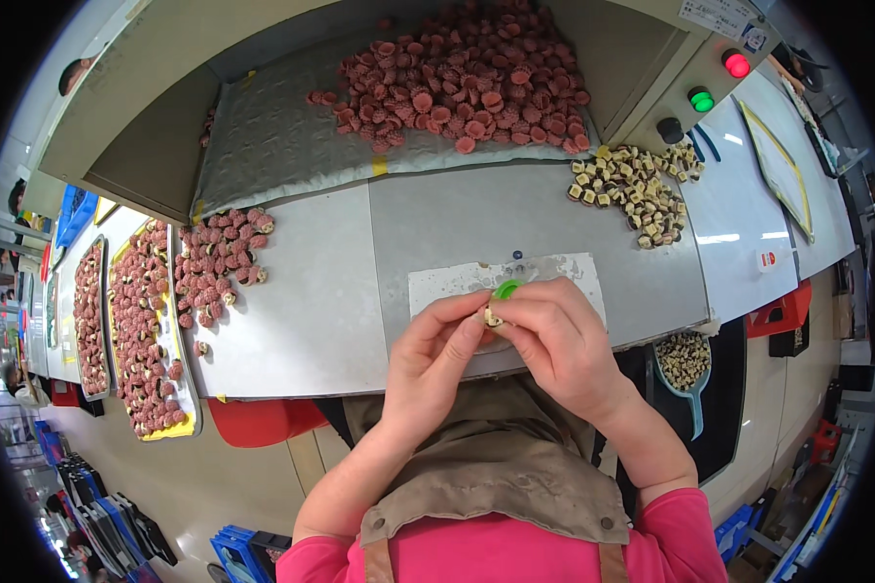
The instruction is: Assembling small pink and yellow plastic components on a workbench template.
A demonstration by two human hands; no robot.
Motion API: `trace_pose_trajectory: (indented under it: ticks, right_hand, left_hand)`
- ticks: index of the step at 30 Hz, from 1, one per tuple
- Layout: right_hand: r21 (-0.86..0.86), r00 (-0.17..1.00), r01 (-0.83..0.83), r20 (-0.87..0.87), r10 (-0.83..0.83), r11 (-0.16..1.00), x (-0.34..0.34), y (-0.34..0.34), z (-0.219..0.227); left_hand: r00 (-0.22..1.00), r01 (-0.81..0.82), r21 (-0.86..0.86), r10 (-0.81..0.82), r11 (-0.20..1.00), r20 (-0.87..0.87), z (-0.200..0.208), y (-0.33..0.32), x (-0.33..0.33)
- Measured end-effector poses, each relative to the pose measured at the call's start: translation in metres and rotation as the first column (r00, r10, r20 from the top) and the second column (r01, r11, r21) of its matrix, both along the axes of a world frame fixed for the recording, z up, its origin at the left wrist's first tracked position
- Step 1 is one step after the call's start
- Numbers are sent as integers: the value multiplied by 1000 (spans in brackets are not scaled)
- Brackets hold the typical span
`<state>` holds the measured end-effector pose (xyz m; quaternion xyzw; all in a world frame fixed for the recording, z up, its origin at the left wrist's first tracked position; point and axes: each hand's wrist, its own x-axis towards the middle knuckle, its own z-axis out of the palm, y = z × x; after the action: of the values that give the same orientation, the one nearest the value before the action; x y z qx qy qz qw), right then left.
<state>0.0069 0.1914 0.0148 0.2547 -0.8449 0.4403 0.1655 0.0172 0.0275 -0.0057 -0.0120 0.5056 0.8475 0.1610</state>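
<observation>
We find the piece (493, 319) over the surface (292, 321), the fingers of the left hand (424, 365) and right hand (568, 332) pinching it. A green ring (506, 290) sits beside it at one o'clock; cubes (642, 185) lie at two, pink shells (467, 83) at twelve. We judge the piece light, firm, perhaps brittle-edged; we recommend gentle fingertip pressure on opposite sides.
</observation>
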Motion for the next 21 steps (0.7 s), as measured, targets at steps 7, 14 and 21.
trace_pose_trajectory:
  ticks: [7,14,21]
  right_hand:
    - [83,998,-34,-44,38,996,3,12,2]
    - [137,997,-68,-22,72,988,1,16,10]
    - [-194,928,-38,357,107,980,1,14,16]
  left_hand:
    - [984,-5,-112,-15,994,-178,1,4,6]
    - [986,-13,-169,-16,986,-164,2,5,6]
    - [985,173,3,-173,985,20,6,-9,-9]
